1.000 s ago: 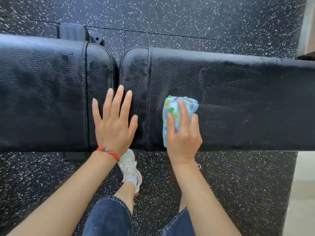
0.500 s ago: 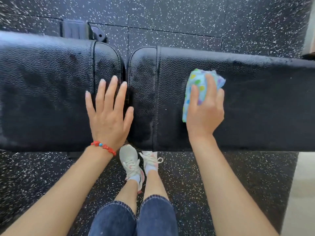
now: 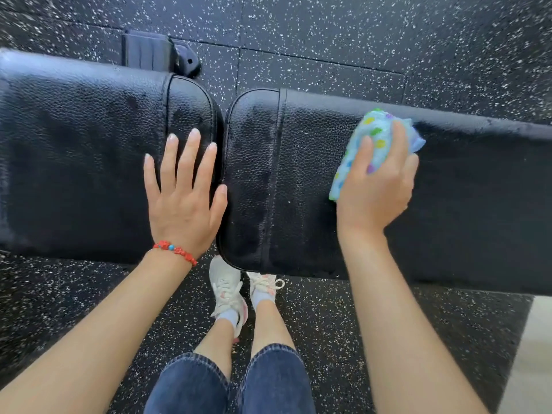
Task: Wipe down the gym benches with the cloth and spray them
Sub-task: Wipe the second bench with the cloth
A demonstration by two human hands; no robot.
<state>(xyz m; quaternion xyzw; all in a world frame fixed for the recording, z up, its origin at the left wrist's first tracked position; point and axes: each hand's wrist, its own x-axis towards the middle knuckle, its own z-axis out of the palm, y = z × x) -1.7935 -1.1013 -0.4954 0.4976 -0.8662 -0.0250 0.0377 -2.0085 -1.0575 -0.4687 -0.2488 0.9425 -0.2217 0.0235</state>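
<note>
A black padded gym bench runs across the view in two pads, a left pad (image 3: pixel 74 162) and a right pad (image 3: pixel 478 210), with a narrow gap between them. My left hand (image 3: pixel 185 201) lies flat with spread fingers on the left pad's right end. My right hand (image 3: pixel 376 186) presses a folded light-blue cloth with coloured dots (image 3: pixel 367 138) against the right pad near its far edge, fingers curved over the cloth. The pad looks damp and streaked near the seam. No spray bottle is in view.
Black speckled rubber flooring (image 3: pixel 328 34) surrounds the bench. A black bench foot or bracket (image 3: pixel 155 52) shows behind the left pad. My white trainers (image 3: pixel 227 294) stand just under the bench's near edge. A pale floor strip (image 3: pixel 534 354) lies at the right.
My right hand has slid the cloth from the near middle of the right pad toward the far edge and rightward. My left hand has stayed flat on the left pad.
</note>
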